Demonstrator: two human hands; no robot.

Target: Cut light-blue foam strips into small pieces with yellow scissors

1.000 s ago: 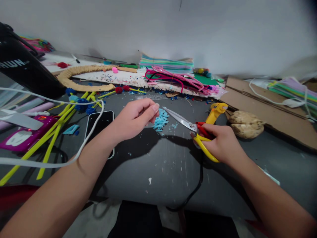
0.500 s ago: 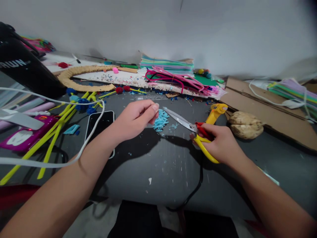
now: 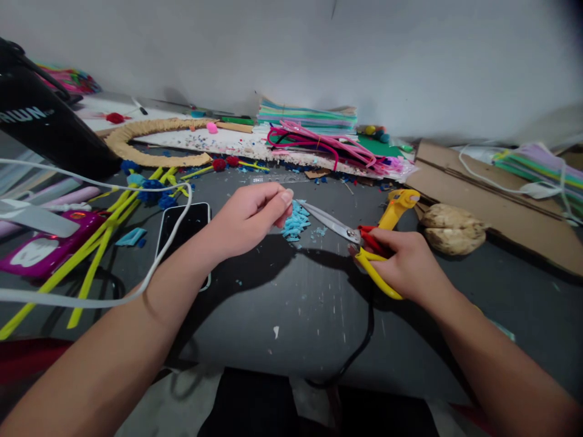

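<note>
My right hand [image 3: 398, 261] grips a pair of scissors [image 3: 332, 224] by its red and yellow handles. The blades look nearly closed and point left toward my other hand. Thumb and fingers of my left hand [image 3: 252, 215] are pinched together; whatever is between them, if anything, is too small or hidden to make out. Just beyond those fingertips, a small heap of light-blue cut pieces [image 3: 296, 223] lies on the grey table [image 3: 291, 303], with tiny blue scraps beside it under the blades.
A yellow glue gun [image 3: 395, 209] and a tan lumpy object [image 3: 453, 229] lie on the right by cardboard [image 3: 492, 203]. A phone [image 3: 182, 227], white cable [image 3: 150, 279], yellow stems [image 3: 107, 227] and black bottle [image 3: 50, 115] are left. Pink pipe cleaners [image 3: 323, 142] lie behind.
The scissors' blades have closed slightly and shifted a little, with my right hand moving marginally. My left hand stays in the same pinch.
</note>
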